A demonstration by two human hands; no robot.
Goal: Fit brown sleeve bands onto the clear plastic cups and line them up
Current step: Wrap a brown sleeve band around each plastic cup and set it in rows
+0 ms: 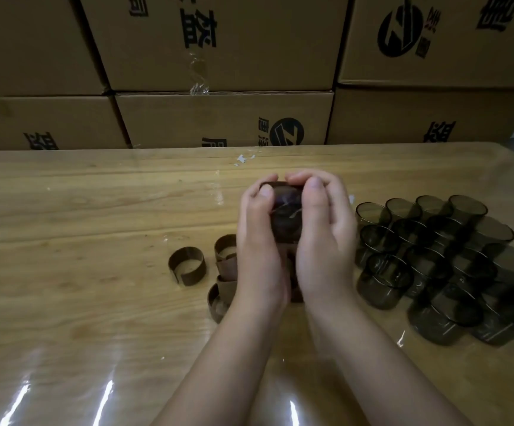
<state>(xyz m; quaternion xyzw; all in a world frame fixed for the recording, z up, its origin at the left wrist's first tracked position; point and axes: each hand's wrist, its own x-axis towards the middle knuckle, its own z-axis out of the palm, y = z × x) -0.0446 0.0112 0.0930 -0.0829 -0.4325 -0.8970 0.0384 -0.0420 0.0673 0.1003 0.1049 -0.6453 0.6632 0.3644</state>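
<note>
Left hand [257,241]: fingers curled round the cup [284,224].
Right hand [323,238]: grips the same cup from the other side.
Cup: mid-table, between both hands, brown band [275,185] at its far end.
Loose bands [187,265]: on the table [80,241], 9 o'clock of the hands.
Spare cups [443,256]: clustered upright, 3 o'clock.
Boxes [218,41]: stacked, 12 o'clock.

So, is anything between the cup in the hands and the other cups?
Nothing visible. Only bare table separates the held cup from the cups at right; the loose brown bands lie on the left side.
</note>
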